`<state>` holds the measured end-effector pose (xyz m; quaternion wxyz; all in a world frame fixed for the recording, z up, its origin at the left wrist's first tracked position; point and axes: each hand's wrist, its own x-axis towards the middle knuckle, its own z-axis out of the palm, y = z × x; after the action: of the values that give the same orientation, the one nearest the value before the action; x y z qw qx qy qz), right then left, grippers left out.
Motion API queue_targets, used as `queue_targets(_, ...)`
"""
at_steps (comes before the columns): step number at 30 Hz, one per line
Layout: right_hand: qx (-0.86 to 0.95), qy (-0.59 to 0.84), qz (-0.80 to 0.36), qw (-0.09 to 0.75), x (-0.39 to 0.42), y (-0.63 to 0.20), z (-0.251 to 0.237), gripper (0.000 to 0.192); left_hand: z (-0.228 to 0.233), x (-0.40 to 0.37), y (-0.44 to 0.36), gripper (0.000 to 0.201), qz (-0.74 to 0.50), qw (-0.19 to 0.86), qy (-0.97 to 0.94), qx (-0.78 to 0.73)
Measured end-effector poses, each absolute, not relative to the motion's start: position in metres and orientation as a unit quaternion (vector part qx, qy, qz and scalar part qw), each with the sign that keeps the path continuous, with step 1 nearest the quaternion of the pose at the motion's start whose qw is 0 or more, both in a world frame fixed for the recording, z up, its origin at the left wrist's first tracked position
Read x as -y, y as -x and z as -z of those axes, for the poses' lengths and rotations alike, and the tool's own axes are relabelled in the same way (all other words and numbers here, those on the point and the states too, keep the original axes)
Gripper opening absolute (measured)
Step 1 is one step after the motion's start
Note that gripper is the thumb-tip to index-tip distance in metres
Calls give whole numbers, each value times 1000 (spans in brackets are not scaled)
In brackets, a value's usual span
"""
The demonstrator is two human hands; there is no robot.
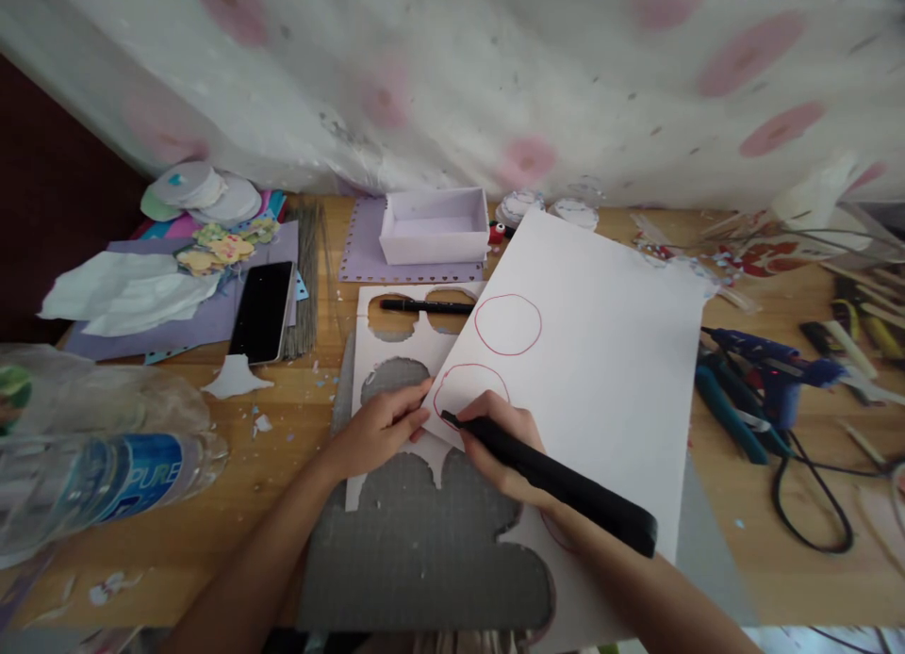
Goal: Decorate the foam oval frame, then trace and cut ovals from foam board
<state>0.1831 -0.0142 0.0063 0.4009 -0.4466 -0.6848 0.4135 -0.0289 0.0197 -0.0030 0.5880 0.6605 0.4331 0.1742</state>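
A white sheet of paper (600, 352) lies tilted across the table, with two red circles drawn on it, the upper one (507, 324) whole. My right hand (505, 451) grips a long black cutting tool (558, 480), its tip touching the left edge of the lower red circle (470, 390). My left hand (382, 428) presses fingertips on the paper's left edge beside that circle. Under the paper lie a white sheet with round cut-outs (396, 348) and a grey cutting mat (424, 541).
A black pen (426, 306) lies on the cut-out sheet. A white box (435, 225), a black phone (262, 311), paper scraps and purple card sit at the back left. A plastic bottle (99, 480) lies at left. A blue glue gun (767, 371), cable and tools crowd the right.
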Motion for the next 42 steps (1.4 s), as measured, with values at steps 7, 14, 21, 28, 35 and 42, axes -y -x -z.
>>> queue_targets(7,749,404,-377,366,10,-181,-3,14,3,-21,28,48,-183,604,-644,-432)
queue_targets(14,741,397,-393,372,8,-179,-6,16,5,-21,27,50,-194,611,-632,-436)
queue_targets(21,742,373,-401,387,5,-182,-8,21,1,-22,28,48,-185,612,-639,-428)
queue_targets(28,675,401,-465,410,7,-195,-4,18,1,-23,28,46,-183,613,-643,-420)
queue_targets(35,550,465,-516,464,5,-186,-15,16,-4,-23,29,40,-168,606,-668,-397)
queue_targets(42,599,499,-451,434,15,-166,-9,18,-3,-21,27,39,-169,622,-652,-399)
